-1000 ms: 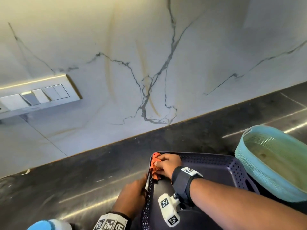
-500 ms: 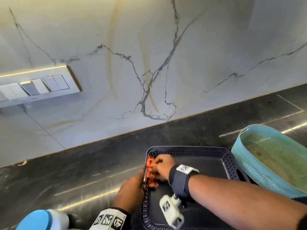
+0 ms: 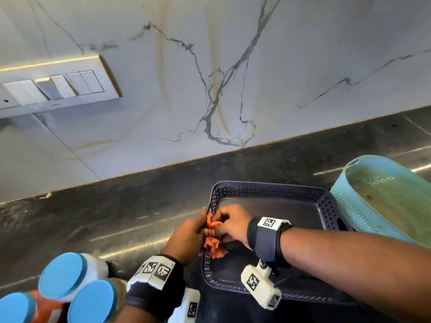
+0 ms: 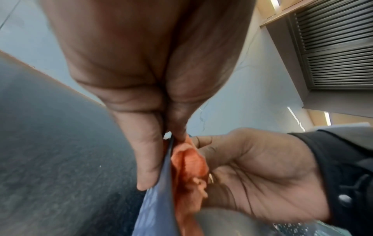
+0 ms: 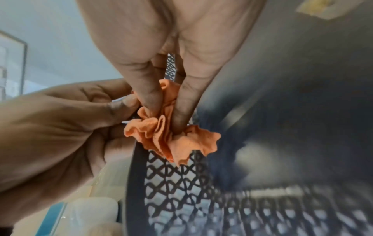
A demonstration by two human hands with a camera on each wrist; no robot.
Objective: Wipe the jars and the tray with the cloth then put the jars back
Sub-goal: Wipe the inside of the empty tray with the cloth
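Note:
A dark blue perforated tray (image 3: 268, 190) lies on the black counter, with nothing standing inside it. My right hand (image 3: 229, 223) pinches a crumpled orange cloth (image 3: 213, 245) against the inside of the tray's left wall (image 5: 177, 180). In the right wrist view two fingers (image 5: 149, 95) press into the cloth (image 5: 171, 137). My left hand (image 3: 189, 236) pinches the tray's left rim (image 4: 159, 199) from outside, right beside the cloth (image 4: 189, 169). Three jars with blue lids (image 3: 61, 276) stand together at the lower left, off the tray.
A light blue mesh basket (image 3: 354, 199) sits just right of the tray, touching its corner. A marble wall with a switch panel (image 3: 58, 86) rises behind the counter (image 3: 116, 217). The counter stretches left of the tray towards the jars.
My right hand has drawn the cloth along the tray's left wall towards me, from the far corner. The left hand stays on the rim. The camera tilted down, showing the jars.

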